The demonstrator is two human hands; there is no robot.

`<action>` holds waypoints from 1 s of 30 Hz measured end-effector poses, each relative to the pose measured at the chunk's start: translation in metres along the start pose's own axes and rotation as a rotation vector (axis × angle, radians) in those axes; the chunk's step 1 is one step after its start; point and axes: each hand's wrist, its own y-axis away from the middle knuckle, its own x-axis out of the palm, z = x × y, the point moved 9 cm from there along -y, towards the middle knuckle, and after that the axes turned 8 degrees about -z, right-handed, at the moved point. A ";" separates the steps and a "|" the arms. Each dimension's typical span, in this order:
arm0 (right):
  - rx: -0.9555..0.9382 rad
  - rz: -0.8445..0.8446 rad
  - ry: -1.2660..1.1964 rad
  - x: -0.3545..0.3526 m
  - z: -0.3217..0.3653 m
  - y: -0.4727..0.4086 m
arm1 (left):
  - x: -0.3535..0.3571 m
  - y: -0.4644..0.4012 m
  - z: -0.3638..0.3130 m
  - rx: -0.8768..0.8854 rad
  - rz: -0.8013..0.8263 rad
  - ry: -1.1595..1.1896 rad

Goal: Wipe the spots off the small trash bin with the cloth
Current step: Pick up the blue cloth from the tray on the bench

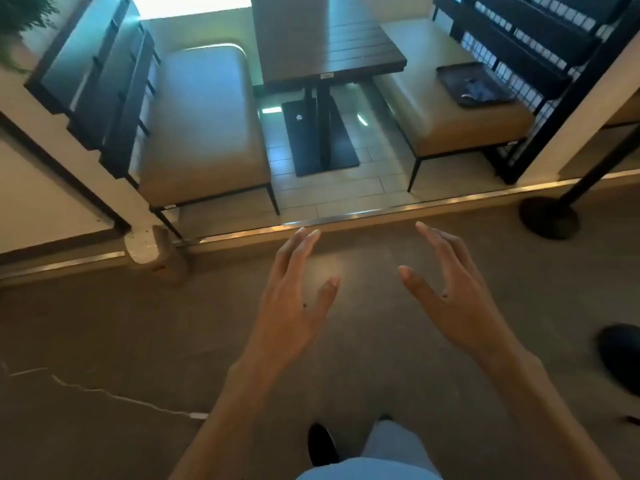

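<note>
My left hand (294, 292) and my right hand (446, 289) are held out in front of me over the brown floor, palms facing each other, fingers spread and relaxed, holding nothing. A dark tray (450, 77) lies on the right bench seat with a crumpled bluish cloth (479, 90) on it, far ahead of my hands. I see no small trash bin in this view.
A dark slatted table (332, 53) on a black pedestal stands between two tan benches (204, 133). A metal-edged step (346, 220) crosses the floor just ahead. A black post base (549, 218) stands at right. A white cable (114, 398) lies on the floor at left.
</note>
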 end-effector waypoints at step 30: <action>0.367 0.000 0.014 -0.086 -0.301 -0.211 | 0.342 -0.264 -0.041 0.029 0.391 -0.060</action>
